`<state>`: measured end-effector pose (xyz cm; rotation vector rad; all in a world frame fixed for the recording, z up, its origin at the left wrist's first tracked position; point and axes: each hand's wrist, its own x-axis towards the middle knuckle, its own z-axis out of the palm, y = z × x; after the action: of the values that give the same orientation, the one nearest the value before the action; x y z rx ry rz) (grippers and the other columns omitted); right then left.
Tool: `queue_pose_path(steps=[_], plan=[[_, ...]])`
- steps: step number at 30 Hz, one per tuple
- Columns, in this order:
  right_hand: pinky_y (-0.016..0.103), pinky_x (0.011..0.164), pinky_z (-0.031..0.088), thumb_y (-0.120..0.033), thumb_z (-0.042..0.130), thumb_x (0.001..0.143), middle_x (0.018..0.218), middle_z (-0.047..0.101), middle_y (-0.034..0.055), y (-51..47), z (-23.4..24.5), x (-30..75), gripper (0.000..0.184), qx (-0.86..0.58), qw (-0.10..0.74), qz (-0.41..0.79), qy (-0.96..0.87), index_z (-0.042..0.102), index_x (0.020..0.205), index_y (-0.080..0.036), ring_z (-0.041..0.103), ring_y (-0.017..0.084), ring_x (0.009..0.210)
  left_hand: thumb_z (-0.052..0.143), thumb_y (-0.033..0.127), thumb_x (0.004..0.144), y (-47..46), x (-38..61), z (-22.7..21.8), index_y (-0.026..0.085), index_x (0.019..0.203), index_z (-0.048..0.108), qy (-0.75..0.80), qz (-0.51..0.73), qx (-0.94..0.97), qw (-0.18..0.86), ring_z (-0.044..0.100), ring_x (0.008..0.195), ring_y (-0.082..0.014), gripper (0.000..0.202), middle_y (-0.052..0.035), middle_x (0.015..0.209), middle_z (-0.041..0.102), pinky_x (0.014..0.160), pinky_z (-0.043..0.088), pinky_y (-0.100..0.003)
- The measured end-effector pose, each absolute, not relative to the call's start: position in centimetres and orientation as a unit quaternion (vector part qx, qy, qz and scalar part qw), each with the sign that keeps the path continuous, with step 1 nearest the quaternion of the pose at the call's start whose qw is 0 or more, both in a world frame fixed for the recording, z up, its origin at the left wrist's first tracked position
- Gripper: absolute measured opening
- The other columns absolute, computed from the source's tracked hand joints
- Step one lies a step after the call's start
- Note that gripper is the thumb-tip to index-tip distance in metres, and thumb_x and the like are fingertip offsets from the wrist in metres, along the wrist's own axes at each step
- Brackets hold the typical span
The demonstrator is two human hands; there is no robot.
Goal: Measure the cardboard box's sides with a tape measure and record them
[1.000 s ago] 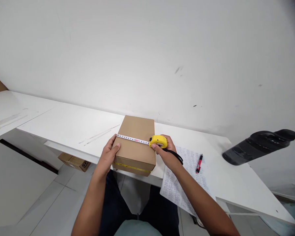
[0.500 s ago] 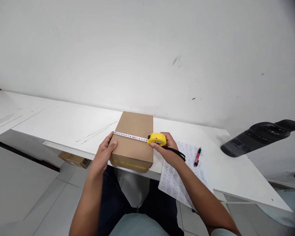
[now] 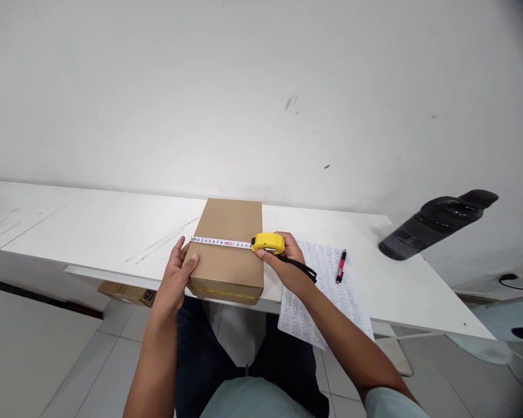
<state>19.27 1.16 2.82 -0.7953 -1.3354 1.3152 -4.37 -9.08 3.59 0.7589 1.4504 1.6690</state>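
A brown cardboard box (image 3: 229, 217) sits at the front of the white table, its near end slightly over the edge. Across its top, from left edge to right, lies the pulled-out blade (image 3: 222, 242) of a tape measure. My right hand (image 3: 287, 261) is closed round the yellow tape measure case (image 3: 269, 242) at the box's right edge, with a black strap (image 3: 300, 267) hanging by the wrist. At the left edge my left hand (image 3: 177, 274) grips the box, thumb on top and fingers along the side. Its fingertips are just beside the blade's metal end.
Handwritten paper sheets (image 3: 305, 316) lie right of the box, overhanging the front edge, with a red and black pen (image 3: 340, 267) on them. A dark bottle (image 3: 431, 226) stands farther right. Below the table, at left, is another cardboard box (image 3: 126, 292). A wall rises behind.
The view has shifted, so the box and table appear a little farther left. My left fingertips have eased off the blade's end. The right hand still holds the tape measure at the box's right edge.
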Motion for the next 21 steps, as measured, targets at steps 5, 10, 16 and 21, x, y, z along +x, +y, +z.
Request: queue_pose_path(steps=[5,10,16,21], plan=[[0.031,0.073,0.053,-0.040,0.087,0.071,0.093,0.071,-0.0017,2.3,3.6,20.0,0.047,-0.320,0.618,0.518,-0.498,0.056,0.105,-0.027,0.065,0.015,0.077,0.083,0.045,0.075,-9.1,-4.9,3.9,0.025,0.154,0.040,0.572,0.645,0.291,0.414,0.056,0.134,-0.0281,0.092,-0.0116,0.151,0.055,0.111,0.044,-0.037],[0.033,0.074,0.055,-0.054,0.079,0.078,0.101,0.072,0.0009,2.1,2.0,20.4,0.047,-0.345,0.702,0.515,-0.350,0.056,0.108,-0.025,0.070,0.015,0.076,0.091,0.040,0.065,-9.0,-6.6,4.2,0.024,0.145,0.052,0.564,0.677,0.232,0.411,0.069,0.105,-0.0215,0.091,-0.0087,0.128,0.071,0.083,0.054,-0.026],[0.046,0.100,0.053,-0.059,0.075,0.079,0.114,0.075,0.0028,0.0,-0.5,18.4,0.048,-0.311,0.647,0.606,-0.343,0.058,0.112,-0.029,0.071,0.025,0.110,0.090,0.042,0.066,-9.9,-6.5,0.9,0.027,0.128,0.063,0.500,0.736,0.175,0.421,0.070,0.091,-0.0144,0.069,-0.0021,0.127,0.071,0.068,0.056,-0.020],[0.045,0.097,0.054,-0.054,0.081,0.075,0.107,0.075,0.0021,2.6,0.6,19.6,0.045,-0.282,0.543,0.635,-0.473,0.059,0.103,-0.029,0.070,0.023,0.102,0.073,0.052,0.083,-11.7,-5.2,-3.5,0.037,0.146,0.044,0.547,0.723,0.174,0.385,0.065,0.122,-0.0202,0.071,-0.0049,0.151,0.055,0.090,0.058,-0.028]])
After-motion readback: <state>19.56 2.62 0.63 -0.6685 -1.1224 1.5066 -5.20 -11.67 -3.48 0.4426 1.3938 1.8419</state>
